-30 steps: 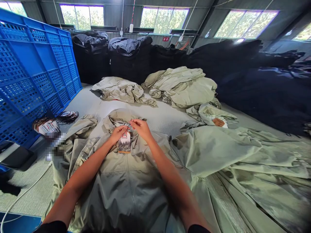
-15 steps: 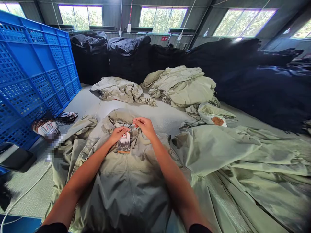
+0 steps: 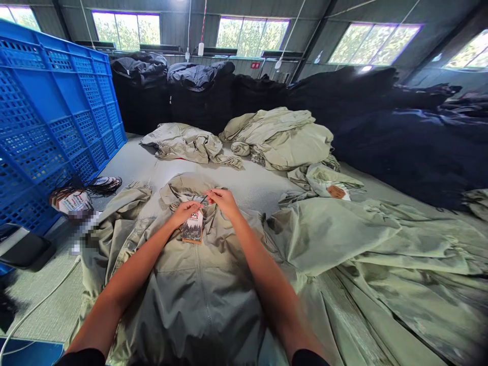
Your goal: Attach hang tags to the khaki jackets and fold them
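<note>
A khaki zip-front jacket lies spread before me with its collar end away from me. Over the top of its zip hangs a printed hang tag with a forest picture and a red-framed logo. My left hand is closed in a pinch on the tag's dark string, just above the card. Close beside it, my right hand pinches the same string further up. A short dark length of it shows between the two hands; its ends are hidden by my fingers.
To the left stand a blue plastic crate and a bundle of hang tags with black strings. A black device sits nearer me. Khaki garments are heaped behind, others lie at right. Dark piles line the back.
My hands stay at the string, with the right hand shifted slightly left and down. The tag leans a little more. The whole view has shifted slightly.
</note>
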`<state>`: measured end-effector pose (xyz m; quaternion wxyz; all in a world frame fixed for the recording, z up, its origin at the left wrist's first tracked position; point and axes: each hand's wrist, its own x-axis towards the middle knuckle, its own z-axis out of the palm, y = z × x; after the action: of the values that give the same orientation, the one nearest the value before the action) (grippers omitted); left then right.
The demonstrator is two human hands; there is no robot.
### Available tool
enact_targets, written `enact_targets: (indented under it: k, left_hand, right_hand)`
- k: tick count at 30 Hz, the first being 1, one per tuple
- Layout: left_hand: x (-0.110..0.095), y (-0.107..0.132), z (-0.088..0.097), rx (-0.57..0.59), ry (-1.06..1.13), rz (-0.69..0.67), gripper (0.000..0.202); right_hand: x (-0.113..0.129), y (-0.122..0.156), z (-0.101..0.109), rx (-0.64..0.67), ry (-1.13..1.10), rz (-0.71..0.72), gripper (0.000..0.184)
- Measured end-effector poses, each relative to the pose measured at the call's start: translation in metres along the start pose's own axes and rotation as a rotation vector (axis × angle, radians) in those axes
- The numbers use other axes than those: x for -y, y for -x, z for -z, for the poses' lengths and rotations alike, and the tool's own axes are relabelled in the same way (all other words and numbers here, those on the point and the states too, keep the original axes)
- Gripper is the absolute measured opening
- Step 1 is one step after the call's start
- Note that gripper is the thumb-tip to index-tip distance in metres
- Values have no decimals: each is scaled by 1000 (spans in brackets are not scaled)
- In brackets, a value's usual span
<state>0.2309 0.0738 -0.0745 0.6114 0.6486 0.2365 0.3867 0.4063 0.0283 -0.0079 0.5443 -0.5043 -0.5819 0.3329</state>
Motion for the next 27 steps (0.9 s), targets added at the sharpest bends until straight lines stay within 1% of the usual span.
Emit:
enact_targets:
  k: [2, 3, 5, 6, 7, 8, 9, 11, 12, 13, 14, 16, 19, 22, 27]
  left_hand:
    - [-1, 1, -1, 13, -8, 0, 55]
    - [-1, 2, -1, 17, -12, 1, 54]
    - [-3, 6, -1, 18, -21, 2, 52]
    - [-3, 9, 0, 15, -27, 2, 51]
    - [-4, 12, 2, 11, -33, 1, 50]
    - [-5, 14, 3, 11, -38, 0, 49]
    - [-5, 17, 5, 14, -43, -1, 48]
    - [-5, 20, 8, 25, -52, -8, 47]
    - [-6, 21, 8, 29, -59, -11, 47]
    - [-6, 22, 9, 30, -66, -15, 46]
    - [-6, 23, 9, 33, -74, -14, 46]
    - [-7, 23, 8, 47, -94, -4, 45]
    - [-8, 22, 7, 87, -131, 5, 44]
    - [-8, 22, 8, 125, -166, 13, 44]
    - [-7, 21, 9, 171, -204, 31, 45]
  right_hand:
    - [1, -2, 4, -51, -16, -18, 52]
    - [2, -3, 7, -109, -22, -16, 51]
    - [3, -2, 13, -275, -5, 18, 50]
    - [4, 0, 16, -356, 34, 53, 48]
    - [4, 3, 18, -397, 103, 99, 47]
    - [3, 9, 19, -378, 206, 154, 44]
    - [2, 15, 18, -304, 334, 211, 41]
    - [-3, 32, 13, -74, 618, 313, 36]
    - [-6, 41, 9, 28, 748, 346, 37]
    - [-10, 48, 4, 96, 861, 368, 41]
    - [-15, 54, 0, 125, 951, 384, 44]
    - [-24, 61, -8, 120, 1059, 418, 47]
    - [-34, 60, -12, 85, 1104, 487, 46]
    - [-41, 55, -6, 58, 1092, 518, 43]
    - [-47, 56, 4, -13, 1048, 522, 30]
